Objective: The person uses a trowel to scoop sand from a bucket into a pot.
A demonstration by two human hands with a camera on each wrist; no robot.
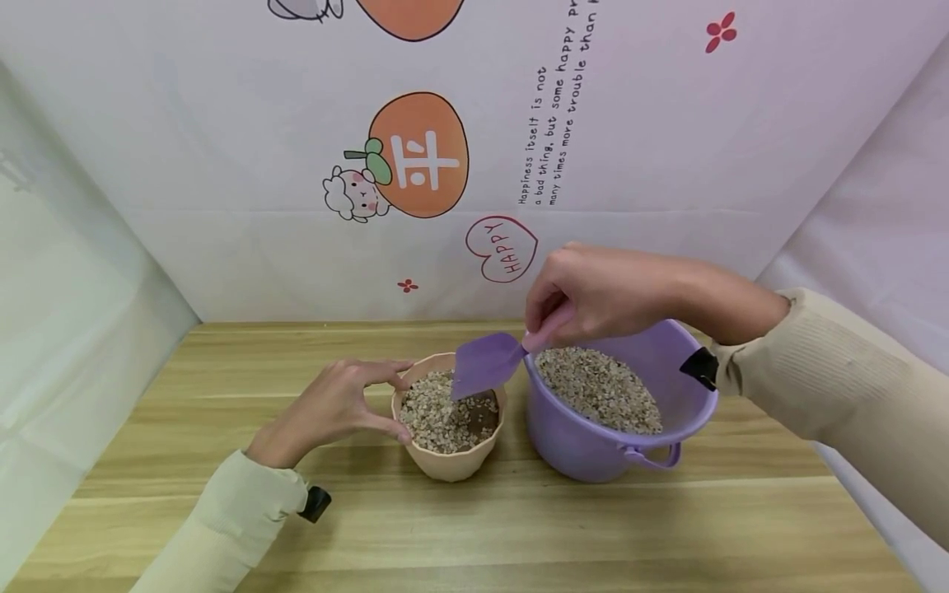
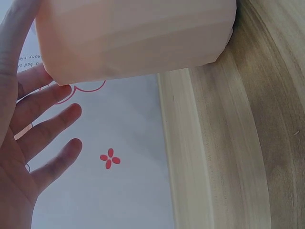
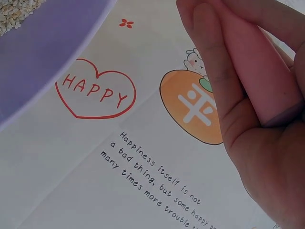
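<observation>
Right sleeve (image 1: 860, 403), then right hand (image 1: 593, 290), purple scoop (image 1: 488, 364) in grip

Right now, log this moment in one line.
left hand: touches pot; right hand: grips shovel by pink handle; blade: over pot; purple bucket: right of pot, holds gravel

Left hand (image 1: 343, 405) holds pot (image 1: 452, 467); right hand (image 1: 604, 288) grips shovel (image 1: 485, 364) over it.
</observation>
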